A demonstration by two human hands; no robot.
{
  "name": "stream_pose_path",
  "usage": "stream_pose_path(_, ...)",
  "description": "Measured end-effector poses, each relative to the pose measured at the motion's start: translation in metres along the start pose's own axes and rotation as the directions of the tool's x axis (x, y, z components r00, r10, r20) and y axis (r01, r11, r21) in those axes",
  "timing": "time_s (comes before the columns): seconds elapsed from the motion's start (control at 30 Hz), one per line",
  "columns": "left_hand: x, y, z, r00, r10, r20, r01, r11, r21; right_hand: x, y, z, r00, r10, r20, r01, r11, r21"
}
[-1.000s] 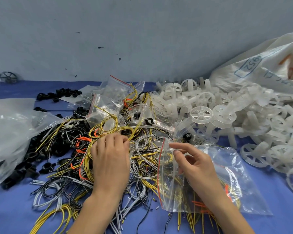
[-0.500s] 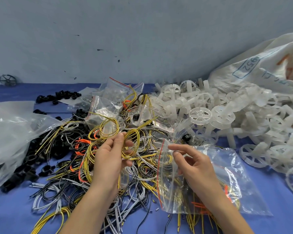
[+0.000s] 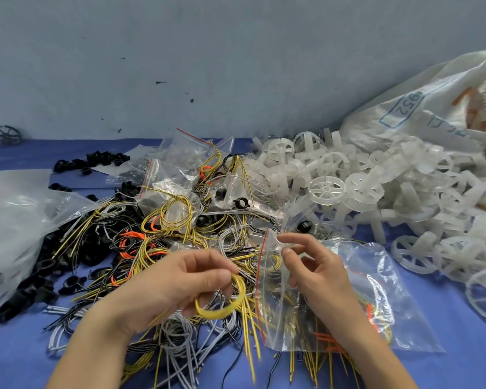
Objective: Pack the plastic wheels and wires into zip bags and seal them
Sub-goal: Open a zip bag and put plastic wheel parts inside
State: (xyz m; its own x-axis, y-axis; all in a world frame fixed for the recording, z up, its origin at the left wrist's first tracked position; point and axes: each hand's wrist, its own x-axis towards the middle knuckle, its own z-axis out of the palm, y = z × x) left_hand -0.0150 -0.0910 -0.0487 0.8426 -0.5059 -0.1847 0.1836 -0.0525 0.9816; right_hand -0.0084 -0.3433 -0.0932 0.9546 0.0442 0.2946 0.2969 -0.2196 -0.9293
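Left hand (image 3: pixel 180 284) pinches a coiled yellow wire bundle (image 3: pixel 222 308); right hand (image 3: pixel 320 276) pinches open the lip of the clear red-striped zip bag (image 3: pixel 376 276), lying near right. The coil's loose tails may snag that lip or the tangled wire heap (image 3: pixel 152 251) beyond, springing it free.

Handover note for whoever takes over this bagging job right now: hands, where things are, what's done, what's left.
Left hand: grips a yellow wire coil just beside the bag mouth.
Right hand: pinches the zip bag at its red-striped mouth, holding it open.
Things: loose wires heaped centre; white plastic wheels heaped right.
Done: this bag holds some yellow and orange wires; other zip bags with contents lie behind.
Left: insert the coil, probably add a wheel (none visible inside), seal.
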Motion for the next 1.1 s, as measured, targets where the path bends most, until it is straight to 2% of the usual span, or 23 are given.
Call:
stream_pose_path(0.07, 0.002, 0.000, 0.012, 0.999, -0.037, 0.015, 0.034, 0.984, 0.177, -0.001, 0.000, 0.001, 1.000, -0.005, 0.000, 0.005, 1.000, -0.010)
stream_pose_path(0.13, 0.009, -0.001, 0.026, 0.998, -0.032, -0.054, 0.046, 0.960, 0.276, -0.001, 0.000, 0.003, 1.000, -0.019, 0.006, 0.019, 0.999, -0.029)
stream_pose_path(0.2, 0.017, -0.003, 0.038, 0.984, 0.007, -0.177, 0.045, 0.958, 0.284, -0.001, 0.000, 0.005, 0.999, -0.036, 0.013, 0.036, 0.998, -0.045)
stream_pose_path(0.3, 0.025, -0.007, 0.049, 0.927, 0.054, -0.372, 0.036, 0.972, 0.231, -0.001, -0.001, 0.005, 0.999, -0.048, 0.013, 0.048, 0.998, -0.039)
stream_pose_path(0.37, 0.025, -0.008, 0.047, 0.890, 0.120, -0.441, 0.039, 0.942, 0.334, -0.002, -0.002, 0.005, 0.998, -0.056, 0.022, 0.057, 0.998, -0.041)
stream_pose_path(0.5, 0.017, -0.004, 0.032, 0.911, 0.185, -0.368, 0.022, 0.871, 0.492, -0.003, -0.003, 0.004, 0.997, -0.068, 0.042, 0.070, 0.997, -0.037)
stream_pose_path(0.6, 0.015, -0.007, 0.031, 0.921, 0.262, -0.287, 0.022, 0.702, 0.712, -0.004, -0.004, 0.007, 0.994, -0.085, 0.072, 0.087, 0.996, -0.027)
stream_pose_path(0.67, 0.019, -0.014, 0.042, 0.912, 0.336, -0.234, -0.031, 0.628, 0.778, -0.005, -0.003, 0.010, 0.990, -0.092, 0.104, 0.095, 0.995, -0.028)
stream_pose_path(0.73, 0.024, -0.018, 0.055, 0.874, 0.399, -0.278, -0.071, 0.669, 0.739, -0.005, -0.003, 0.012, 0.987, -0.101, 0.125, 0.106, 0.994, -0.032)
stream_pose_path(0.8, 0.026, -0.022, 0.064, 0.819, 0.422, -0.388, -0.048, 0.726, 0.686, -0.006, -0.004, 0.012, 0.986, -0.108, 0.124, 0.111, 0.994, -0.021)
stream_pose_path(0.83, 0.028, -0.023, 0.067, 0.811, 0.399, -0.428, -0.035, 0.763, 0.646, -0.006, -0.004, 0.012, 0.986, -0.111, 0.122, 0.114, 0.993, -0.021)
stream_pose_path(0.9, 0.030, -0.023, 0.071, 0.848, 0.280, -0.450, -0.037, 0.878, 0.477, -0.006, -0.004, 0.013, 0.986, -0.115, 0.123, 0.119, 0.993, -0.024)
stream_pose_path(0.97, 0.033, -0.018, 0.072, 0.920, 0.133, -0.369, -0.063, 0.979, 0.196, -0.006, -0.004, 0.014, 0.987, -0.111, 0.115, 0.113, 0.994, -0.012)
stream_pose_path(1.03, 0.032, -0.013, 0.071, 0.972, 0.053, -0.231, -0.063, 0.997, -0.036, -0.005, -0.005, 0.014, 0.990, -0.102, 0.098, 0.101, 0.995, 0.011)
stream_pose_path(1.1, 0.030, -0.012, 0.071, 0.987, 0.056, -0.148, -0.066, 0.996, -0.063, -0.003, -0.006, 0.012, 0.992, -0.096, 0.084, 0.093, 0.995, 0.039)
